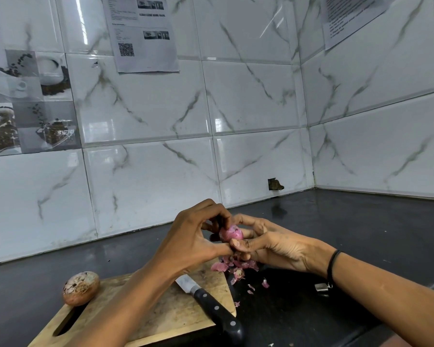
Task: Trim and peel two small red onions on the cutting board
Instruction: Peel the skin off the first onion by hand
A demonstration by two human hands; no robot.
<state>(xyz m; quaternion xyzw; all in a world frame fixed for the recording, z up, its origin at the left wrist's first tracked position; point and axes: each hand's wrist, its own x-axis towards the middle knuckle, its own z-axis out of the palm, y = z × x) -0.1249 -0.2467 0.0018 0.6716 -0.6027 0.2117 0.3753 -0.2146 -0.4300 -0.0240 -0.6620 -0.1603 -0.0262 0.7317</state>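
Your left hand (196, 239) and right hand (273, 244) both curl their fingers round the glossy pink onion (232, 232), just above the wooden board's (161, 316) far corner. Turn it slowly and lift the papery skin in strips. The second onion (81, 288), dry and flaky, sits on the board's left corner.
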